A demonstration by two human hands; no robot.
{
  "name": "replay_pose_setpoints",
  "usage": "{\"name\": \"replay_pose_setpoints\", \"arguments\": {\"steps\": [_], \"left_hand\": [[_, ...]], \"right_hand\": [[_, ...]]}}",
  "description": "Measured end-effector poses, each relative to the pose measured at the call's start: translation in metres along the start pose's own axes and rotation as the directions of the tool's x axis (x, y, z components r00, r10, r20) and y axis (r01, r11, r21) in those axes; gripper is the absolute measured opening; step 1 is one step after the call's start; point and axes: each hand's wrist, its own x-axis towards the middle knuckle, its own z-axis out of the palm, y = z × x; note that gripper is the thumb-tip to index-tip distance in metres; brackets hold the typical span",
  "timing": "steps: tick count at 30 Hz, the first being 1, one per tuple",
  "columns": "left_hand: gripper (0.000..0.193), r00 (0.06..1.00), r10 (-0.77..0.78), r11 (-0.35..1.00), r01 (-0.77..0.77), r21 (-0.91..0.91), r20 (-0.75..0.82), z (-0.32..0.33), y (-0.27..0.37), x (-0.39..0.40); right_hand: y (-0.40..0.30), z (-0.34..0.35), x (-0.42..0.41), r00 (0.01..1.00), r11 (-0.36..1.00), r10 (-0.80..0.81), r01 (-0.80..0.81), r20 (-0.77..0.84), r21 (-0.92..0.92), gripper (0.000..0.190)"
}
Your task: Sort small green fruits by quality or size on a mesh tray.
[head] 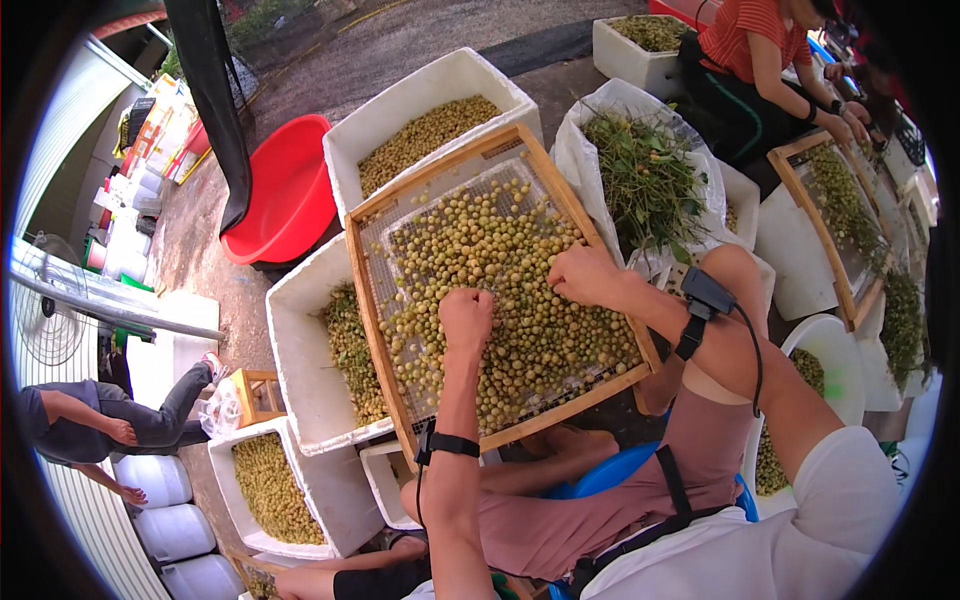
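Observation:
A wood-framed wire-mesh sieve (363, 300) lies tilted before me, across white foam boxes. Small round yellow-green fruits (480, 232) are spread thickly over its mesh. My left hand (465, 319) is curled down onto the fruits near the middle of the sieve. Close to the frame's right side, my right hand (586, 274) bends its fingers towards the fruits there. The fingertips of both hands are mostly hidden, so whether either holds a fruit cannot be told.
Foam boxes of fruit stand beyond the sieve (499, 71) and at lower left (225, 457). A white sack (581, 135) bulges with green stems (637, 176). At left is a red basin (281, 195). One person (757, 45) works at another sieve (844, 300); another person (112, 412) is at left.

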Motion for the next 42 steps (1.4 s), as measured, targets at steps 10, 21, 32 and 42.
{"name": "replay_pose_setpoints", "arguments": {"steps": [10, 21, 32, 42], "left_hand": [[0.034, 0.847, -0.502, 0.696, 0.277, -0.662, -0.173, -0.035, -0.047, -0.026], [0.019, 0.927, 0.178, 0.984, -0.164, 0.072, -0.329, -0.011, -0.050, 0.017], [0.028, 0.979, -0.203, 0.963, 0.195, 0.186, 0.026, -0.014, -0.016, 0.035], [0.015, 0.953, -0.051, 0.993, 0.018, -0.113, -0.298, -0.030, -0.022, -0.071]], "right_hand": [[-0.019, 0.020, 0.008, 0.982, 0.861, -0.187, 0.160, -0.008, -0.483, 0.014], [-0.009, 0.028, 0.004, 0.970, 0.987, -0.134, 0.113, -0.202, -0.114, 0.023], [-0.022, 0.034, -0.002, 0.979, 0.991, -0.130, 0.130, -0.155, -0.013, 0.023], [-0.072, 0.062, 0.030, 0.946, 0.942, -0.308, 0.317, -0.098, 0.107, 0.017]]}}
